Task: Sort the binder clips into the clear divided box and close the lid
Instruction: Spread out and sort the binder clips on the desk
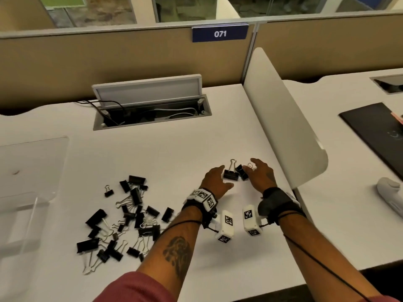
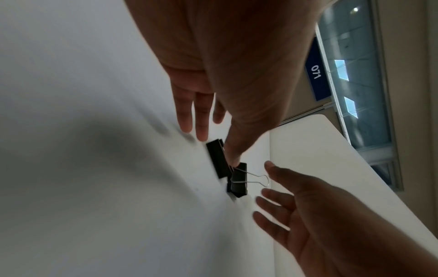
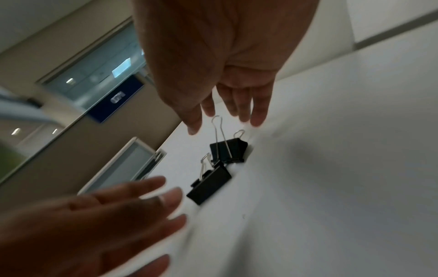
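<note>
Two black binder clips lie on the white desk: a larger one (image 1: 230,174) (image 2: 217,161) (image 3: 209,184) and a smaller one (image 1: 242,172) (image 2: 238,180) (image 3: 228,151) beside it. My left hand (image 1: 219,177) (image 2: 219,135) is at their left with straight fingers, its thumb tip at the larger clip. My right hand (image 1: 254,171) (image 3: 225,125) hovers at their right, fingers spread, holding nothing. A pile of several black clips (image 1: 124,219) lies to the left. The clear divided box (image 1: 36,205) stands at the far left with its lid (image 1: 43,153) open.
An open cable hatch (image 1: 150,110) with wires sits at the back of the desk. A white curved divider panel (image 1: 290,131) rises just right of my hands. Beyond it lie a dark mat (image 1: 375,136) and a white controller (image 1: 390,192).
</note>
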Demonstrator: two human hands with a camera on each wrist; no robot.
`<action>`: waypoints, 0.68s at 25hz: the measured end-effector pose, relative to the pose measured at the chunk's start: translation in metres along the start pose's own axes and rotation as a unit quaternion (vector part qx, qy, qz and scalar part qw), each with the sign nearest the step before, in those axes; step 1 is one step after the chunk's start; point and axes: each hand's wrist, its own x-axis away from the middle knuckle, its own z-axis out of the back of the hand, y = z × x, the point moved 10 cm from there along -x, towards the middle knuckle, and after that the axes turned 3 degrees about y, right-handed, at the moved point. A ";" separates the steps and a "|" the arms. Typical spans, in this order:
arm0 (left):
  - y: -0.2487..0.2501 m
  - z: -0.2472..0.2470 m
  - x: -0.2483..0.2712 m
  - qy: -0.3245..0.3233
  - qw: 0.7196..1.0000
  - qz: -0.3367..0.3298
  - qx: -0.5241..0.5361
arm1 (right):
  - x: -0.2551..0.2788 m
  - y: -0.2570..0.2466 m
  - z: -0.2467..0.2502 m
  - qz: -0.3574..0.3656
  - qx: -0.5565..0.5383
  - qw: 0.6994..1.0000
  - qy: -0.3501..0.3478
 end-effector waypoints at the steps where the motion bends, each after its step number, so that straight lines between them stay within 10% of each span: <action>1: -0.004 0.006 0.005 -0.001 1.000 -0.008 -0.013 | 0.004 -0.007 -0.002 0.015 0.021 1.000 0.004; 7: -0.052 0.080 0.052 0.062 0.969 -0.045 -0.235 | 0.045 -0.075 -0.065 0.123 0.148 0.980 -0.052; 17: -0.215 0.197 0.147 0.107 0.964 0.064 -0.234 | 0.135 -0.171 -0.219 0.244 0.194 0.939 -0.146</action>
